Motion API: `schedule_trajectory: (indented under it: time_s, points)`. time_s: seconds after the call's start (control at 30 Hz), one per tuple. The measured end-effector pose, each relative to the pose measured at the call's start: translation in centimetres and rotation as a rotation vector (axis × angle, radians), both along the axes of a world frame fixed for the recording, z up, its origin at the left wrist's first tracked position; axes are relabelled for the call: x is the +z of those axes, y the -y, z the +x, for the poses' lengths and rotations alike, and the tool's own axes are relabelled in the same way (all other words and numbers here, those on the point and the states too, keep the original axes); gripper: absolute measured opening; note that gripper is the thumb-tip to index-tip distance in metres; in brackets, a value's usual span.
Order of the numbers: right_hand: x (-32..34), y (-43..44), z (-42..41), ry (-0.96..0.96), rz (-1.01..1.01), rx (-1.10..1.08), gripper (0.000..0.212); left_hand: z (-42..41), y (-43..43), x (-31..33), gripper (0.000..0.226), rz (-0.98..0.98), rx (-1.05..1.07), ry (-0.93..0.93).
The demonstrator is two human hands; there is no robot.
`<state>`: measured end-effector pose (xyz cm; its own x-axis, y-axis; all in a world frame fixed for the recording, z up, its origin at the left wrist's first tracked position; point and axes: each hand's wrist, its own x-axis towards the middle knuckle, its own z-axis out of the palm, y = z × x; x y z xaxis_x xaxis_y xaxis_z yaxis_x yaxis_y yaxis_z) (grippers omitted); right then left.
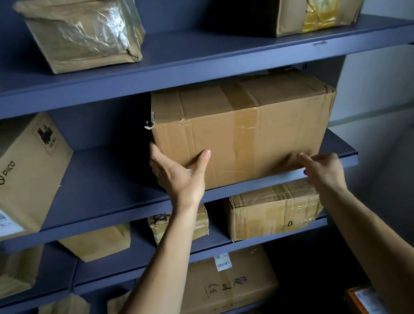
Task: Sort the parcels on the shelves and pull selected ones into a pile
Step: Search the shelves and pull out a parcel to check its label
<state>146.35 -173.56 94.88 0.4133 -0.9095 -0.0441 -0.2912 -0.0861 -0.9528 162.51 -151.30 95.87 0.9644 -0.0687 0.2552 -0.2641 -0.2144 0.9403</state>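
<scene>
Because the dark blue shelving unit [185, 69] fills nearly the whole view, the parcels sit in tiers, and the one in hand is the large box [250, 127] on the right part of the middle shelf [110, 179]. Its front face stands just behind the shelf lip and its top almost reaches the shelf above. Its long axis runs left to right along the shelf, so it lies straight ahead of both arms and above them. The way out looks to be straight towards the person. A PICO box [10, 175] stands well apart on the left of the same shelf, and a smaller taped box [273, 208] sits on the tier directly below. The two hands bracket the lower front of the large box at roughly equal reach. The left is at its left front corner and the right near its lower right edge. The left hand [178, 173] is spread wide across that corner, with its thumb [202, 157] flat on the front face and the other fingers laid along the left side, mostly hidden. The right hand [323, 169] is blurred, with loosely bent fingers. Its forefinger touches the bottom front edge where the box meets the shelf lip. Whether it has hooked under the edge cannot be told. The pull will probably need that hand to find purchase first, since the left alone only braces the corner.
</scene>
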Motion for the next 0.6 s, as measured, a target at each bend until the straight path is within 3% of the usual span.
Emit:
schedule_trajectory:
  time_s: [0.1,0.23,0.3,0.43,0.6]
  points:
    - [-1.9,-4.5,0.5,-0.003,0.093,0.114,0.019,-0.1,-3.1,-2.8,0.089,0.1,-0.127,-0.206]
    - [-5.6,-11.6,2.0,0.0,0.202,0.38,0.019,-3.4,-9.8,-5.7,0.056,0.158,-0.226,-0.311]
    - [-6.9,-16.1,2.8,-0.002,0.26,0.505,0.017,-6.3,-13.7,-5.6,0.043,0.095,-0.193,-0.372]
    - [-7.5,-26.2,2.9,0.052,0.467,0.7,0.014,-12.2,-22.7,-7.0,0.019,-0.12,0.09,-0.5]
    - [-8.1,-38.0,0.1,0.059,0.598,0.93,0.017,-18.7,-31.8,-8.1,0.012,-0.425,0.45,-0.591]
